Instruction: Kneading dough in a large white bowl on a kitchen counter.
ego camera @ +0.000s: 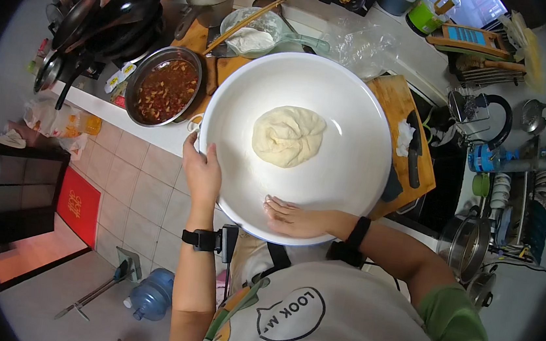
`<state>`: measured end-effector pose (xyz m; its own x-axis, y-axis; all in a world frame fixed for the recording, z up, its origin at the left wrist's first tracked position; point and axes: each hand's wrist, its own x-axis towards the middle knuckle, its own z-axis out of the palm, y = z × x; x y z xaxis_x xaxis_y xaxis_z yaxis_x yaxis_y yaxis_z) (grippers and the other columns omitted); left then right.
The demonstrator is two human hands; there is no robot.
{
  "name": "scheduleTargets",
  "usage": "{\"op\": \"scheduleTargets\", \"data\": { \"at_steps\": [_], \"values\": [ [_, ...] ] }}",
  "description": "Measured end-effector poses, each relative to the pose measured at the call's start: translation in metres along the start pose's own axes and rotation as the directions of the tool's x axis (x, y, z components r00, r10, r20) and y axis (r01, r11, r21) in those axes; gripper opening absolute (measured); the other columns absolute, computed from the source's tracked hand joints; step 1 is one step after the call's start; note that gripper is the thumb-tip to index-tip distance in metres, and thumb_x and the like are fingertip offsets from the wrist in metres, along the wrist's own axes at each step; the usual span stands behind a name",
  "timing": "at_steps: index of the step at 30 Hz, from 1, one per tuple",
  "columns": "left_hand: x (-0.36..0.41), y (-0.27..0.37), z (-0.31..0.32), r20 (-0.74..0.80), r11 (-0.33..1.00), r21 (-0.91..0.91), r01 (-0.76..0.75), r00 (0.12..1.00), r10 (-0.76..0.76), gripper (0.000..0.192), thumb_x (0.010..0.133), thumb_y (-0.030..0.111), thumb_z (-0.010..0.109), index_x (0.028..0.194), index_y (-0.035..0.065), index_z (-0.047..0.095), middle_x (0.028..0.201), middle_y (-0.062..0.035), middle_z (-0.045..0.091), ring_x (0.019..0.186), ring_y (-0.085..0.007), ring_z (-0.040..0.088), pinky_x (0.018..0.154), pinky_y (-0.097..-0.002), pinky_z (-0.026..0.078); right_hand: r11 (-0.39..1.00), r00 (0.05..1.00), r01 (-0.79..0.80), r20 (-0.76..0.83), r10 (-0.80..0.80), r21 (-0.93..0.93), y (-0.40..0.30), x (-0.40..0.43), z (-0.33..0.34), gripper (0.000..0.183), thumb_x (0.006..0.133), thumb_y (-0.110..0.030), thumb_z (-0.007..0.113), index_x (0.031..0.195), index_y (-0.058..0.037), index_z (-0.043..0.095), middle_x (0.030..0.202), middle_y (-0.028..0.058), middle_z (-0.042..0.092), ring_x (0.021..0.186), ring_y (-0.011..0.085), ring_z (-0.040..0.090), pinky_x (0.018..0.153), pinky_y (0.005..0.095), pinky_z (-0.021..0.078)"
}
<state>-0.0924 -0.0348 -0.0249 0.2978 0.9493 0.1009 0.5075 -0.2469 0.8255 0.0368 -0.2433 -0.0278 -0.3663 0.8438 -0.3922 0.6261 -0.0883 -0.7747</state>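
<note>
A large white basin [346,177] stands before me at the counter's edge. Inside it, a pale ball of dough [288,136] with a folded, uneven top rests a little above the middle. My left hand [204,169] grips the basin's left rim, thumb over the edge, next to a small loop handle [195,122]. My right hand [298,218] lies palm down on the basin's near inner wall, below the dough and apart from it. Its fingertips carry whitish residue, and it holds nothing.
Left of the basin sits a metal bowl of red-brown sauce [168,92]. Behind are chopsticks [247,25] across a green pan of flour [251,40]. On the right, a knife [414,152] lies on a wooden board [395,103]. Woks [126,8] stand back left.
</note>
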Motion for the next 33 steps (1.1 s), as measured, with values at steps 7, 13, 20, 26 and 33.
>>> {"op": "scheduleTargets", "data": {
  "at_steps": [7, 13, 20, 26, 33],
  "values": [
    [-0.003, -0.003, -0.010, 0.036, 0.986, -0.124, 0.113, 0.993, -0.109, 0.043, 0.086, 0.013, 0.056, 0.122, -0.0074, 0.042, 0.113, -0.0253, 0.055, 0.095, -0.0324, 0.058, 0.085, -0.0373, 0.044, 0.751, 0.937, -0.298, -0.030, 0.348, -0.589, 0.025, -0.073, -0.039, 0.044, 0.095, -0.035, 0.034, 0.119, -0.0018, 0.051, 0.133, 0.0200, 0.044, 0.130, 0.0314, 0.035, 0.107, 0.0446, 0.0265],
    [-0.001, 0.008, -0.001, 0.063, 0.991, -0.110, 0.077, 0.996, -0.070, 0.043, 0.087, 0.013, 0.055, 0.122, -0.0073, 0.040, 0.112, -0.0254, 0.055, 0.096, -0.0320, 0.058, 0.086, -0.0365, 0.044, 0.964, 0.978, -0.174, 0.078, 0.192, -0.199, 0.031, -0.041, -0.044, 0.049, 0.095, -0.044, 0.030, 0.114, -0.0086, 0.058, 0.131, 0.0193, 0.046, 0.121, 0.0279, 0.045, 0.104, 0.0448, 0.0300],
    [0.003, 0.005, -0.008, 0.179, 0.936, -0.279, 0.214, 0.969, -0.169, 0.042, 0.094, 0.023, 0.044, 0.121, -0.0085, 0.039, 0.116, -0.0257, 0.052, 0.106, -0.0330, 0.053, 0.092, -0.0366, 0.040, 0.942, 0.525, -0.330, -0.842, 0.127, -0.064, 0.054, 0.010, -0.161, 0.053, 0.074, -0.035, 0.069, 0.116, -0.0069, 0.055, 0.120, 0.0148, 0.055, 0.112, 0.0330, 0.050, 0.096, 0.0433, 0.0383],
    [0.003, -0.011, -0.004, 0.096, 0.980, -0.184, 0.076, 0.994, -0.059, 0.047, 0.093, 0.020, 0.045, 0.127, -0.0112, 0.032, 0.129, -0.0302, 0.035, 0.121, -0.0399, 0.036, 0.103, -0.0401, 0.029, 0.889, 0.889, -0.145, -0.452, -0.076, -0.434, 0.033, 0.063, -0.153, 0.082, 0.056, -0.042, 0.079, 0.126, -0.0127, 0.048, 0.129, 0.0114, 0.046, 0.114, 0.0367, 0.045, 0.094, 0.0459, 0.0377],
    [0.028, -0.001, -0.027, 0.320, 0.806, -0.317, 0.500, 0.856, -0.405, 0.067, 0.083, 0.023, 0.058, 0.129, -0.0144, 0.027, 0.127, -0.0314, 0.043, 0.115, -0.0401, 0.046, 0.094, -0.0409, 0.041, 0.862, 0.755, -0.352, -0.655, 0.031, -0.365, 0.034, 0.023, -0.149, 0.066, 0.058, -0.033, 0.079, 0.116, -0.0172, 0.052, 0.111, 0.0103, 0.052, 0.107, 0.0311, 0.049, 0.089, 0.0419, 0.0430]
  ]
}}
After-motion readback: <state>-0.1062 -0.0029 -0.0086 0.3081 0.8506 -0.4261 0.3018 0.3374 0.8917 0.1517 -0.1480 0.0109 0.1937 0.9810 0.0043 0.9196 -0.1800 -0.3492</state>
